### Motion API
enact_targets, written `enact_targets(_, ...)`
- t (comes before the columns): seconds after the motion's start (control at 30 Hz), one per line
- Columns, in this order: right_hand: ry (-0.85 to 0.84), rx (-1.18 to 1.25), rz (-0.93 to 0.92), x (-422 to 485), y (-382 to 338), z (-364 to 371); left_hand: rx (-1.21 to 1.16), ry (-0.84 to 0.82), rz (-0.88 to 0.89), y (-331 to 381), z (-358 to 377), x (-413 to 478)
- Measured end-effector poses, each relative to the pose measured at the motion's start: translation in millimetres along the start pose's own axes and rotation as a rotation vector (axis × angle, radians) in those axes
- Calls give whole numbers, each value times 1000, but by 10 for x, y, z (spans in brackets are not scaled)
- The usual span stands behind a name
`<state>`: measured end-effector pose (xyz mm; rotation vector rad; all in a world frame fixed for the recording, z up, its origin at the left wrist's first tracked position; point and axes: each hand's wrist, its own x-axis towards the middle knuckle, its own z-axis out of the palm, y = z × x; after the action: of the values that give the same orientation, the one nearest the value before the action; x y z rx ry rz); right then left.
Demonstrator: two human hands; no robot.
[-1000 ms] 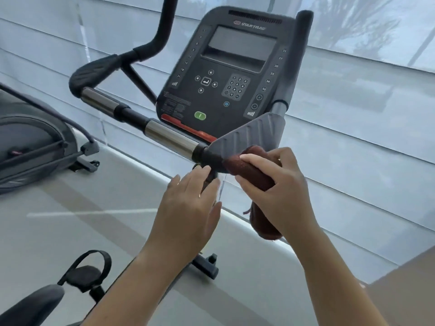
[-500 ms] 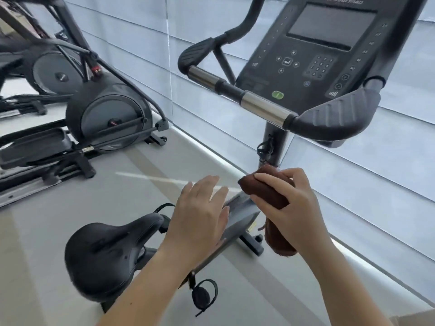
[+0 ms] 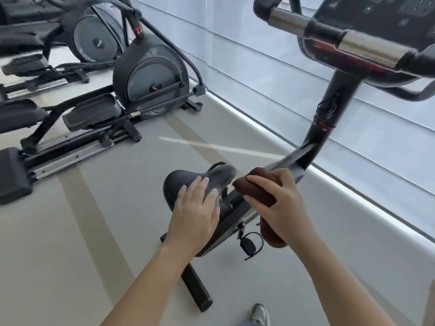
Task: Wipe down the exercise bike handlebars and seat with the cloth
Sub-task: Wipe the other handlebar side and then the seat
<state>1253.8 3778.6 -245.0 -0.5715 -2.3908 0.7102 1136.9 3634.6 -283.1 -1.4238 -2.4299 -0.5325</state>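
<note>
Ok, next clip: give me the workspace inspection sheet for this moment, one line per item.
Surface: grey gym floor, pale stripes.
Job's things: brown cloth folded, beside the black seat nose; handlebars above, free of hands.
Clutter: nothing seen.
Grippers: left hand open, over the seat, contact unclear; right hand gripping the cloth.
Cables: thin wires taped to the bike post.
Surroundings: elliptical trainer left, blinds behind, shoe below.

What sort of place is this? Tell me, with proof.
Most likely a gym: an exercise bike with saddle and handlebar, and an elliptical trainer standing beside it on the grey floor.
</note>
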Motion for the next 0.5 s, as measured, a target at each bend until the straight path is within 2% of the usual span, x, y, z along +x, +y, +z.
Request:
enact_targets(0.3, -164, -3, 50, 455, 261, 820, -77, -144, -213, -624, 488, 68)
enact_targets(0.5, -115, 55, 157, 646, 572, 1487, -22, -240, -263, -895, 814, 235)
